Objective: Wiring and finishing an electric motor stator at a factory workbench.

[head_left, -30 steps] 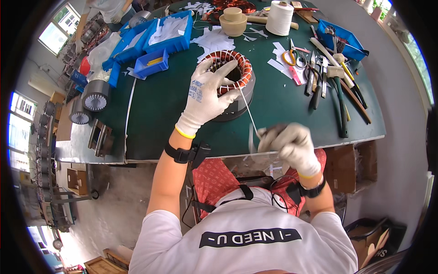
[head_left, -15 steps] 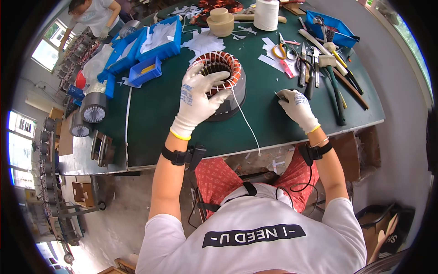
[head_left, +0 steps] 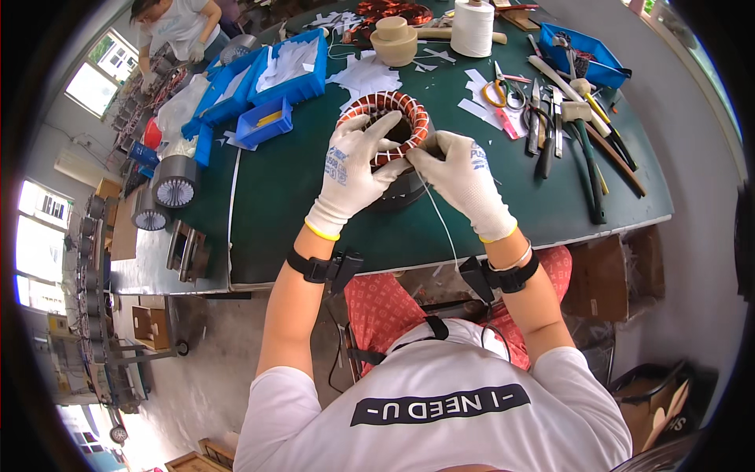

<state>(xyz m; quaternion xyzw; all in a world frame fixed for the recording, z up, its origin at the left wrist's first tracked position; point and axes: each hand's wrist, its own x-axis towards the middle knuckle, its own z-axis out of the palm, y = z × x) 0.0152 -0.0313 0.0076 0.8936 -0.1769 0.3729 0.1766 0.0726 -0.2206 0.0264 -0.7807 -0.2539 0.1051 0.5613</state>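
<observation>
A motor stator [head_left: 421, 118] stands on the green table, its ring of copper windings bound with white lacing. My gloved left hand [head_left: 350, 165] grips the near left side of that ring, with fingers reaching over the opening and the thumb along the front. At the ring's right edge, my gloved right hand [head_left: 460, 169] has thumb and forefinger pinched together against the windings. What lies between those fingertips is hidden. A white cord [head_left: 442, 216] hangs from just below them, past the table's front edge. The stator's dark body is mostly covered by my hands.
Blue bins [head_left: 295, 71] with white paper pieces stand at the left, near dark stator cores [head_left: 174, 182]. A cord spool [head_left: 473, 30] and a beige stepped block [head_left: 395, 43] are behind. Scissors [head_left: 497, 90] and a mallet [head_left: 582, 126] lie right. A co-worker [head_left: 177, 27] stands far left.
My right hand has moved left from the bare tabletop to the stator's right edge, beside the cord. The left hand keeps its hold on the ring. The whole view has shifted slightly.
</observation>
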